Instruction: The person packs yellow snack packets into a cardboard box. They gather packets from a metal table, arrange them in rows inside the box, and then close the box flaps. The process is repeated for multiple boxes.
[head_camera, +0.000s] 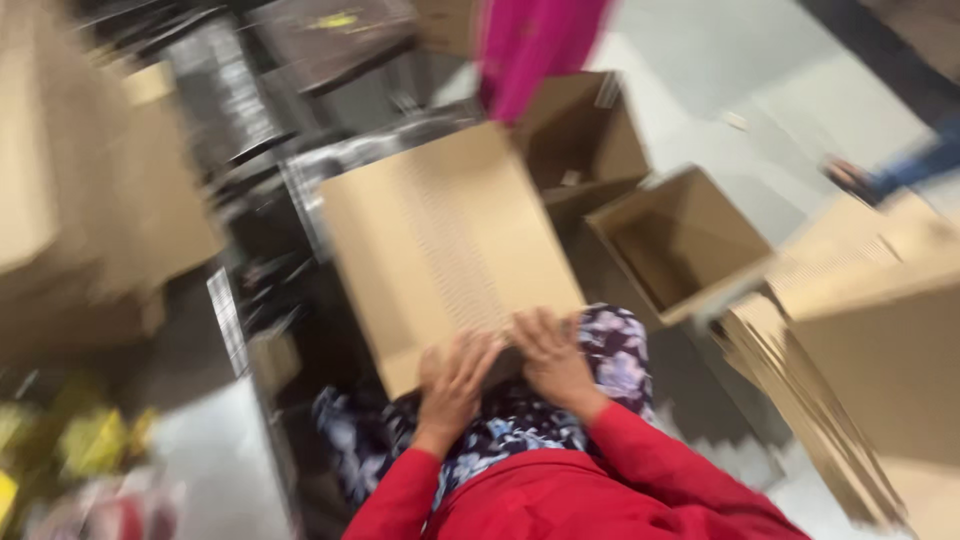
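Observation:
The picture is motion-blurred. A flat brown cardboard sheet (445, 245), a folded box, lies tilted across my lap. My left hand (455, 385) and my right hand (552, 362) both rest on its near edge, side by side, fingers curled onto the cardboard. How firmly they grip it is unclear. My sleeves are red and my lap is covered by flowered cloth (610, 350).
Two open cardboard boxes (680, 245) (585, 140) stand on the floor ahead. A stack of flat cardboard (860, 360) lies at the right. More cardboard (60, 190) is piled at the left. A person in pink (530, 50) stands behind; another person's foot (850, 178) shows far right.

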